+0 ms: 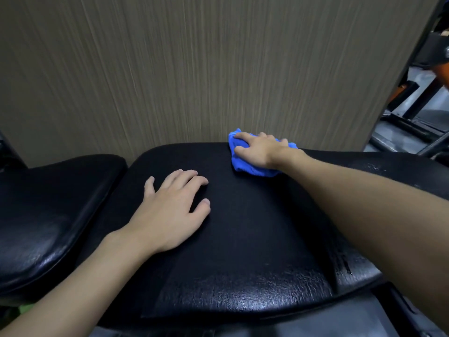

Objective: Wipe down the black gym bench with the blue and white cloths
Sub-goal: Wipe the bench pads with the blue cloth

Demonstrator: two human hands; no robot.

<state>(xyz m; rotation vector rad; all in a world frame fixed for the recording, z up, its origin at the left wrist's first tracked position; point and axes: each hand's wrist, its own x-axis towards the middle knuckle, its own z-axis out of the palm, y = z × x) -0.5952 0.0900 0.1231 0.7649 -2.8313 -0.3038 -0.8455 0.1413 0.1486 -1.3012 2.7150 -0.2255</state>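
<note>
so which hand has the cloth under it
The right hand, on the blue cloth at the far edge of the bench; the left hand rests bare.

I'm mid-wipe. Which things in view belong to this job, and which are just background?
Job:
- black gym bench
- blue cloth, bunched under the right hand at the bench's far edge
- left hand, resting flat on the bench
The white cloth is not in view.

Background:
- wood-grain wall panel
- gym equipment at far right

Right hand (pixel 258 150) on blue cloth (pixel 252 170), left hand (pixel 170 215) flat on bench (pixel 255 251).
</note>
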